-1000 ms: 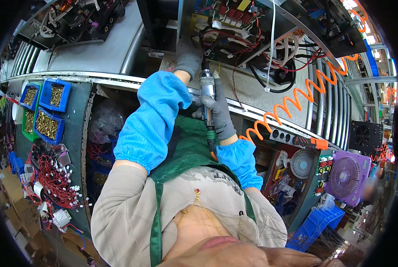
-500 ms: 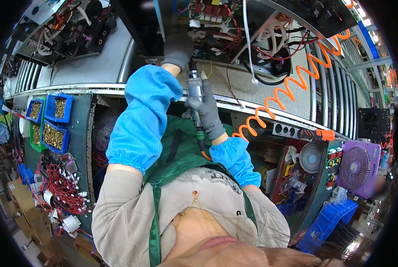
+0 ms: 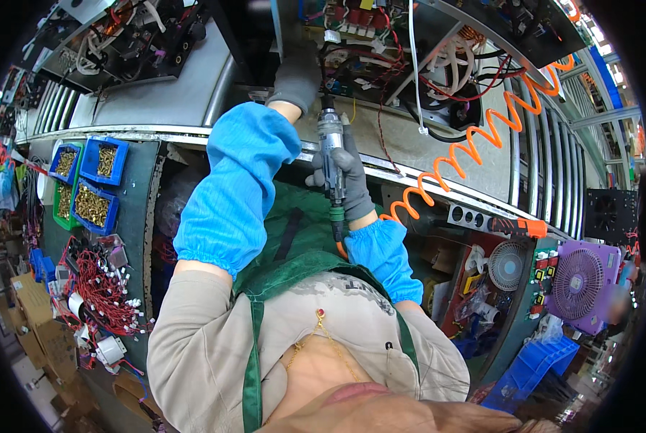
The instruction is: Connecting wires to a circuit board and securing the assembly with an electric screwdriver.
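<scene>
In a grey glove, my right hand (image 3: 353,179) grips a silver air screwdriver (image 3: 330,137) in front of my apron. The tool points away from me, its tip at the front of an open metal unit (image 3: 359,43) full of wires and boards. An orange hose runs from the tool's green rear end toward my right sleeve. My left hand (image 3: 297,81), also gloved, reaches to the unit's left front beside the tool's tip. Its fingers are hidden in the dark there, so what they touch cannot be seen.
Blue screw bins (image 3: 95,206) and a tangle of red wires (image 3: 106,289) sit on the left bench. A second open unit (image 3: 131,50) stands far left on the roller line. A coiled orange hose (image 3: 489,123) and a white cable (image 3: 414,72) hang at right, beyond a purple fan (image 3: 583,285).
The view has shifted slightly, so most of the scene sits a little farther right. My right hand still holds the screwdriver against the unit's front, and my left stays beside its tip.
</scene>
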Motion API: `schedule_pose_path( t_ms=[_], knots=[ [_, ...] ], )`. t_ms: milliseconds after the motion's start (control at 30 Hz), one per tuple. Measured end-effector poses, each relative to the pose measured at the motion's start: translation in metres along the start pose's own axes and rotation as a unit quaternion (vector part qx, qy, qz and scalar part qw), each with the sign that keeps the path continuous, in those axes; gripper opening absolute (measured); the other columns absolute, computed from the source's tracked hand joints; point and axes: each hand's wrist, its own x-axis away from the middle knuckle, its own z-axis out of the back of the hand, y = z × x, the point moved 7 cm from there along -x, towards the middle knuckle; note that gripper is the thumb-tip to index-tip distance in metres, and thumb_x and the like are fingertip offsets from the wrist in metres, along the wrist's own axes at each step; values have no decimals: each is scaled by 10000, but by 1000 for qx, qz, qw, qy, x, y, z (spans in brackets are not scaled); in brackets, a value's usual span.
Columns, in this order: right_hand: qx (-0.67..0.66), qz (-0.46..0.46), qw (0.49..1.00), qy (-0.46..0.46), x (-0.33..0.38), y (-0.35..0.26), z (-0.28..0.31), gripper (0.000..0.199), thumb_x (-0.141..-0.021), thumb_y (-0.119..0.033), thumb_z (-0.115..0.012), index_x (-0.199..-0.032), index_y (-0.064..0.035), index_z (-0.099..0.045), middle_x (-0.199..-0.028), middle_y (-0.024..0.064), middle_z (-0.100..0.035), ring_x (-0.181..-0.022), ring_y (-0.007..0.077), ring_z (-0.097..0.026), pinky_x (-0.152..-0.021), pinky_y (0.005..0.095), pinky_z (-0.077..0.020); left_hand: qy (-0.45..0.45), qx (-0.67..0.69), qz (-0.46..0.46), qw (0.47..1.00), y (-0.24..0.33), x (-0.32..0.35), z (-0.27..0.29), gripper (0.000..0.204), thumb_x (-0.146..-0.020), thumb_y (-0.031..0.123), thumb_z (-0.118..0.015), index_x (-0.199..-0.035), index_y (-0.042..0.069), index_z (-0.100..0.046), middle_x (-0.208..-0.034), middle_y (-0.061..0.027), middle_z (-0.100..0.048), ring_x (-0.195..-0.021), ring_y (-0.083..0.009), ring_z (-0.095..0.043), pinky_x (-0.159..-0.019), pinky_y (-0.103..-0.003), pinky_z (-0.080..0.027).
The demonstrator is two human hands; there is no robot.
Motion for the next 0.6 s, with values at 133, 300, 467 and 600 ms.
schedule_pose_path(
  t_ms=[133,300,467,600],
  knots=[
    [100,29,992,72,-2,1,-14,826,-758,-109,-593,-1421,-244,-120,-929,137,-487,-711,212,-578,-527,397,-579,12,-12,57,998,3,-2,5,202,-825,127,-473,-996,90,-575,-930,-178,-619,-819,-344,-632,-666,-411,-525],
    [196,87,970,116,-7,1,-26,850,-765,-86,-616,-1429,-223,-102,-1045,132,-514,-767,202,-598,-500,337,-569,2,6,68,998,13,-6,9,219,-790,77,-507,-986,4,-572,-943,-212,-602,-871,-348,-614,-712,-401,-517],
    [148,87,979,112,-9,4,-31,817,-777,-137,-620,-1428,-157,-125,-1065,118,-514,-813,189,-575,-615,303,-525,-48,31,78,995,11,-10,6,267,-791,62,-491,-1045,-11,-531,-989,-226,-593,-875,-364,-609,-745,-422,-508],
    [130,48,985,103,-9,10,-30,822,-777,-216,-647,-1424,-118,-150,-1080,103,-517,-902,181,-552,-761,281,-488,-45,33,83,995,6,-8,0,262,-793,59,-487,-1042,-7,-533,-979,-224,-598,-881,-363,-608,-754,-426,-503]
  ],
)
